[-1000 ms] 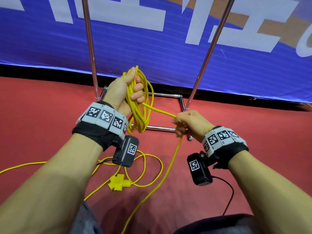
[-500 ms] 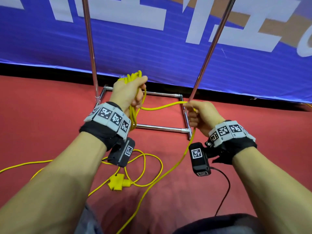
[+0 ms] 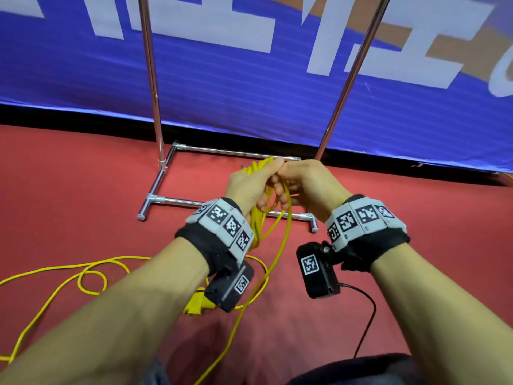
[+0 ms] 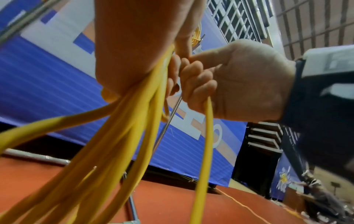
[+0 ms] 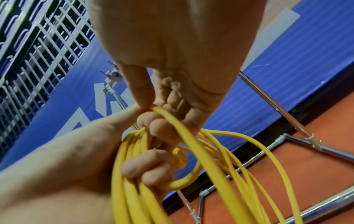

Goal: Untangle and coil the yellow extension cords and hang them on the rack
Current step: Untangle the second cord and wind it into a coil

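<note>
You are coiling: your left hand grips the loops of yellow cord, and your right hand pinches one strand beside it. More cord lies on the floor, so next tuck this loop in and pull up more.

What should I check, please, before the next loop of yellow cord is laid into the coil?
1. Left hand grips the coil of loops: ok.
2. Right hand pinches the running strand right at the left hand: ok.
3. Running strand hangs freely from the hands to the floor: ok.
4. Loose cord on the floor free of knots: not ok, a small loop crosses itself there.
5. Yellow plug free of the slack: cannot tell, the left wrist camera partly hides it.
6. Rack within reach for hanging: cannot tell, its top is out of view.
</note>
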Action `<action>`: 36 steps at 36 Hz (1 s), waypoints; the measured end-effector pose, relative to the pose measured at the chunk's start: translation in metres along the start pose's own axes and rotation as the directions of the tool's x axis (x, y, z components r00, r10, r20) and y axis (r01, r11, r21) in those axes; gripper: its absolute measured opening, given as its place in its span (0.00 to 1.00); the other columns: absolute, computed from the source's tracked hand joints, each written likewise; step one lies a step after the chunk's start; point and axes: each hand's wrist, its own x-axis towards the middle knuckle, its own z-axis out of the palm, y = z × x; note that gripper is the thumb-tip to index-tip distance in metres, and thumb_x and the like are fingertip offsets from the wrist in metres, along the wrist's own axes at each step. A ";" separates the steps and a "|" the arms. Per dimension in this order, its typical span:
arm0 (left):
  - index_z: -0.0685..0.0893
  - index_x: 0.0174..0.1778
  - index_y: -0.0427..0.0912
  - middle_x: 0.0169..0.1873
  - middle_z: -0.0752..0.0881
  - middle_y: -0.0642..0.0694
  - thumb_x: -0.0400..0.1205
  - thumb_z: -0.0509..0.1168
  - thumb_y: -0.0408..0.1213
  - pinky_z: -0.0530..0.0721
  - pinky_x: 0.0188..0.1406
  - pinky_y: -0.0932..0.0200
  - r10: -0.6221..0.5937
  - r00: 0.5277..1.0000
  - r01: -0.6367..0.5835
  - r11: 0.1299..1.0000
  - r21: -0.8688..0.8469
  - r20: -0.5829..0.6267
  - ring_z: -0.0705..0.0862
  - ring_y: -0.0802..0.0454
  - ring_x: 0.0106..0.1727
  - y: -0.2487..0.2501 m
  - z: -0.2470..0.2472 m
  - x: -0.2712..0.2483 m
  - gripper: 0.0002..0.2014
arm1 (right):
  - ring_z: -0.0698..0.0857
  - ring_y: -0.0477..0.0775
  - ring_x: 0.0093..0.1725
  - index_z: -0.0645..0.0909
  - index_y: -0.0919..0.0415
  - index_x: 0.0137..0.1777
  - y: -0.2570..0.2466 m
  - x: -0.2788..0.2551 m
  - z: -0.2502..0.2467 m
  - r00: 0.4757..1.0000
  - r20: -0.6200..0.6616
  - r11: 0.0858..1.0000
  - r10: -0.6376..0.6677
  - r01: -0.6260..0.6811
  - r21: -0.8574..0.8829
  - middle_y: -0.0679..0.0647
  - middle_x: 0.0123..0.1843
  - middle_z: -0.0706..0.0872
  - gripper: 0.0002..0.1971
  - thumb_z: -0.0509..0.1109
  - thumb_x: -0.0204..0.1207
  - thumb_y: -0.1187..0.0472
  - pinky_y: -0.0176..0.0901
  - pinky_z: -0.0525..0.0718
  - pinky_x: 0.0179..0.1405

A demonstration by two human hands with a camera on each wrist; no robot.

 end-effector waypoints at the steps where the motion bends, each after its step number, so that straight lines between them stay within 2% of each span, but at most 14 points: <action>1: 0.79 0.26 0.37 0.20 0.79 0.38 0.77 0.74 0.44 0.63 0.14 0.64 -0.027 0.999 0.026 0.999 -0.037 -0.018 0.68 0.49 0.14 -0.002 0.001 0.000 0.19 | 0.77 0.52 0.23 0.79 0.65 0.38 0.002 -0.002 -0.001 1.000 0.019 1.000 0.006 -0.006 -0.030 0.56 0.26 0.79 0.12 0.59 0.82 0.65 0.40 0.79 0.24; 4: 0.82 0.29 0.31 0.20 0.75 0.36 0.73 0.75 0.37 0.65 0.17 0.62 -0.027 0.997 0.021 0.997 -0.079 -0.075 0.68 0.47 0.16 -0.002 0.002 0.001 0.14 | 0.80 0.54 0.25 0.80 0.65 0.38 0.007 -0.006 -0.005 0.997 0.072 0.997 0.040 -0.036 -0.061 0.57 0.26 0.81 0.14 0.60 0.84 0.63 0.40 0.81 0.27; 7: 0.85 0.36 0.28 0.23 0.75 0.35 0.72 0.75 0.35 0.65 0.19 0.61 0.041 0.981 -0.063 0.992 -0.109 -0.192 0.66 0.48 0.14 0.007 -0.003 0.005 0.11 | 0.81 0.58 0.27 0.80 0.63 0.35 0.014 -0.009 -0.009 0.991 0.101 0.993 0.091 -0.083 -0.084 0.58 0.26 0.80 0.18 0.62 0.84 0.55 0.41 0.81 0.32; 10: 0.84 0.35 0.29 0.22 0.76 0.37 0.73 0.74 0.31 0.64 0.18 0.63 0.099 0.962 -0.143 0.976 -0.162 -0.256 0.66 0.52 0.12 0.015 -0.012 0.014 0.08 | 0.79 0.59 0.27 0.81 0.60 0.30 0.020 -0.010 -0.017 0.990 0.094 0.993 0.102 -0.095 -0.076 0.59 0.25 0.79 0.19 0.62 0.83 0.56 0.46 0.77 0.36; 12: 0.84 0.32 0.31 0.20 0.76 0.41 0.74 0.74 0.31 0.64 0.18 0.63 0.120 0.954 -0.166 0.975 -0.149 -0.276 0.67 0.52 0.12 0.016 -0.016 0.020 0.08 | 0.77 0.58 0.26 0.82 0.58 0.27 0.022 -0.010 -0.020 0.991 0.086 0.994 0.104 -0.100 -0.051 0.58 0.24 0.77 0.21 0.62 0.83 0.59 0.47 0.77 0.35; 16: 0.81 0.26 0.35 0.21 0.75 0.38 0.75 0.74 0.35 0.65 0.20 0.61 0.156 0.955 -0.187 0.977 -0.104 -0.254 0.66 0.50 0.11 0.014 -0.017 0.024 0.14 | 0.72 0.52 0.21 0.80 0.66 0.34 0.019 -0.011 -0.018 0.996 0.068 0.995 0.063 -0.058 -0.084 0.56 0.21 0.74 0.16 0.62 0.84 0.62 0.43 0.75 0.27; 20: 0.83 0.31 0.38 0.26 0.78 0.39 0.78 0.73 0.39 0.63 0.18 0.63 0.166 0.969 -0.182 0.981 -0.073 -0.182 0.66 0.53 0.11 0.005 -0.007 0.016 0.13 | 0.68 0.49 0.19 0.80 0.67 0.37 0.010 -0.010 -0.011 0.999 0.028 0.997 -0.035 0.037 -0.071 0.51 0.19 0.73 0.14 0.62 0.84 0.64 0.41 0.71 0.24; 22: 0.82 0.30 0.39 0.23 0.78 0.41 0.78 0.73 0.39 0.64 0.18 0.64 0.156 0.976 -0.165 0.985 -0.045 -0.150 0.67 0.53 0.13 -0.002 0.002 0.009 0.13 | 0.67 0.49 0.19 0.80 0.66 0.37 0.005 -0.009 -0.007 0.998 0.022 0.995 -0.058 0.060 -0.080 0.51 0.19 0.73 0.14 0.61 0.84 0.64 0.38 0.71 0.22; 24: 0.78 0.24 0.41 0.19 0.76 0.43 0.78 0.73 0.38 0.64 0.18 0.64 0.111 0.981 -0.122 0.991 -0.059 -0.161 0.67 0.51 0.14 -0.009 0.011 0.004 0.17 | 0.66 0.50 0.20 0.80 0.68 0.38 0.002 -0.009 -0.004 0.998 0.028 0.994 -0.058 0.060 -0.089 0.52 0.20 0.73 0.14 0.61 0.84 0.64 0.37 0.69 0.23; 26: 0.79 0.22 0.40 0.16 0.75 0.44 0.75 0.73 0.39 0.66 0.20 0.62 0.083 0.977 -0.098 0.993 -0.067 -0.194 0.67 0.50 0.15 -0.012 0.015 0.001 0.17 | 0.65 0.51 0.22 0.81 0.68 0.39 0.004 -0.009 -0.004 0.999 0.038 0.994 -0.037 0.041 -0.104 0.54 0.21 0.73 0.14 0.60 0.84 0.64 0.38 0.67 0.24; 29: 0.83 0.25 0.32 0.16 0.76 0.40 0.64 0.70 0.42 0.70 0.23 0.58 0.125 0.967 -0.128 0.992 0.000 -0.223 0.70 0.46 0.17 -0.009 0.014 0.000 0.14 | 0.66 0.50 0.20 0.80 0.67 0.37 0.008 -0.010 -0.003 0.998 0.060 0.995 -0.008 0.013 -0.094 0.54 0.21 0.72 0.16 0.61 0.84 0.62 0.38 0.69 0.23; 31: 0.83 0.28 0.28 0.19 0.76 0.38 0.61 0.69 0.43 0.73 0.27 0.53 0.172 0.949 -0.170 0.985 0.031 -0.266 0.73 0.46 0.21 -0.003 0.010 0.005 0.18 | 0.67 0.50 0.18 0.79 0.67 0.35 0.011 -0.011 -0.004 0.997 0.078 0.998 0.022 -0.017 -0.063 0.55 0.20 0.72 0.18 0.60 0.85 0.60 0.38 0.70 0.21; 34: 0.84 0.30 0.28 0.21 0.73 0.37 0.55 0.71 0.47 0.75 0.32 0.48 0.234 0.897 -0.239 0.970 0.033 -0.374 0.72 0.45 0.26 0.008 -0.005 0.019 0.21 | 0.67 0.51 0.17 0.78 0.67 0.34 0.015 -0.013 -0.010 0.992 0.112 0.998 0.061 -0.057 -0.038 0.55 0.19 0.72 0.19 0.60 0.85 0.60 0.39 0.71 0.20; 36: 0.84 0.34 0.26 0.18 0.71 0.38 0.53 0.70 0.51 0.74 0.31 0.48 0.243 0.888 -0.263 0.965 0.002 -0.390 0.72 0.43 0.24 0.015 -0.016 0.027 0.28 | 0.68 0.51 0.17 0.79 0.67 0.34 0.017 -0.014 -0.014 0.987 0.139 0.996 0.086 -0.081 -0.043 0.55 0.19 0.73 0.18 0.60 0.85 0.60 0.40 0.71 0.21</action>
